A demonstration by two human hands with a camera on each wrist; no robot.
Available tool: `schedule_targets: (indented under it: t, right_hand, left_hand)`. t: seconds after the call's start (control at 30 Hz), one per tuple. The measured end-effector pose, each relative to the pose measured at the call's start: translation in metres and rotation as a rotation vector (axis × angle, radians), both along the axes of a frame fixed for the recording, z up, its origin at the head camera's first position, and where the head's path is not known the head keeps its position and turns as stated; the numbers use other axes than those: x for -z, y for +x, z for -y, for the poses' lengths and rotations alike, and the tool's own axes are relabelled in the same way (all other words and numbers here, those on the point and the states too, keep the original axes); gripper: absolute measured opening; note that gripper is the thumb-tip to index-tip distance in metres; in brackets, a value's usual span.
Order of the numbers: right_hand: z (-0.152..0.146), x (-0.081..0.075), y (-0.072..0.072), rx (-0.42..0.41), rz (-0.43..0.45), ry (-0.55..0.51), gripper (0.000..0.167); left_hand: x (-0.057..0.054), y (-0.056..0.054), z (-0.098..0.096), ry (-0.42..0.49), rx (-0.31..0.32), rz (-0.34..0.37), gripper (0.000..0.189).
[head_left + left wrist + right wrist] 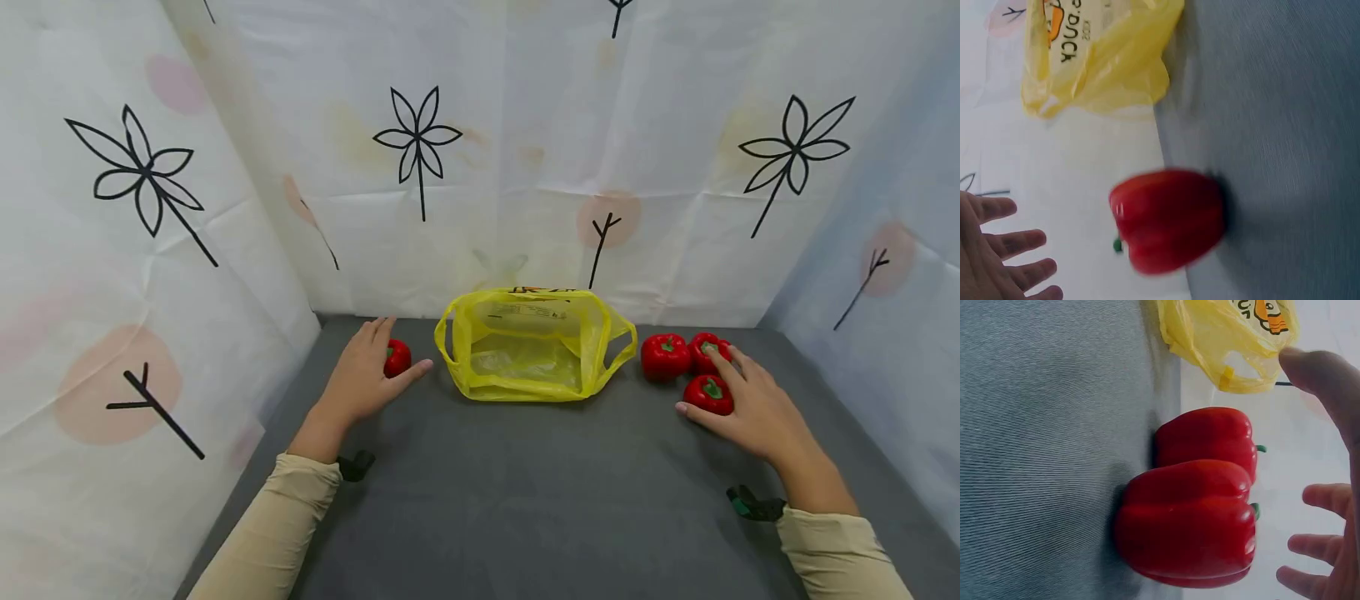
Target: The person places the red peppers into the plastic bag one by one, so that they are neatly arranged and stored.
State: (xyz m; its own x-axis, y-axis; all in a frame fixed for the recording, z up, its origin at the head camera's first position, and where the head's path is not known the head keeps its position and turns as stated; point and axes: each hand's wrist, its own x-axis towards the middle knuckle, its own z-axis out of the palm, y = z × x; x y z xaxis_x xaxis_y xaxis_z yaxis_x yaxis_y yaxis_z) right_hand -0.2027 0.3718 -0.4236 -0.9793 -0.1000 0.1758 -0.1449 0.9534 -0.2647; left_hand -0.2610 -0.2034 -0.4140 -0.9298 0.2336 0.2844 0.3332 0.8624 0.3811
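My left hand (pixel 363 371) hovers spread beside a single red bell pepper (pixel 397 358) on the left. In the left wrist view that pepper (pixel 1169 220) stands on the table, apart from the fingers (pixel 1022 242). On the right, my right hand (pixel 753 404) reaches with fingers apart over three red bell peppers, nearest to the front one (pixel 708 394). Behind it are a left one (pixel 665 357) and another (pixel 705 353) partly covered by fingers. The right wrist view shows a gap between the hand and the near pepper (pixel 1188 522). Between the hands stands a yellow plastic bag (pixel 525 392), its mouth held wide.
The grey table (pixel 510 500) runs up to white fabric walls (pixel 510 167) printed with flowers and twigs, at the back and both sides. The bag's handle loops (pixel 621 354) stick out left and right.
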Motion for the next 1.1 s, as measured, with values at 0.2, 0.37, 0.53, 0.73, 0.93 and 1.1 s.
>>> schedule_targets:
  t: [0.2,0.37,0.53,0.73,0.93,1.1]
  right_hand:
    - [-0.002,0.007,0.004,0.020,-0.061,-0.080,0.103]
    - [-0.005,0.016,0.008,0.049,-0.089,-0.130,0.095]
    - [-0.007,0.023,0.011,0.066,-0.116,-0.184,0.090]
    - [-0.009,0.031,0.010,0.081,-0.066,-0.226,0.092]
    - [-0.009,0.038,0.007,0.091,-0.031,-0.261,0.095]
    - [-0.008,0.044,0.007,0.093,-0.051,-0.258,0.093]
  left_hand:
    - [0.006,-0.010,-0.025,0.179,0.087,0.062,0.091]
    - [0.013,-0.020,-0.045,0.386,0.154,0.156,0.080]
    - [0.020,-0.032,-0.061,0.489,0.125,0.154,0.078]
    - [0.035,-0.045,-0.074,0.576,0.053,0.156,0.072]
    - [0.047,-0.052,-0.081,0.647,-0.021,0.180,0.068]
    - [0.051,-0.056,-0.087,0.696,-0.027,0.194,0.065]
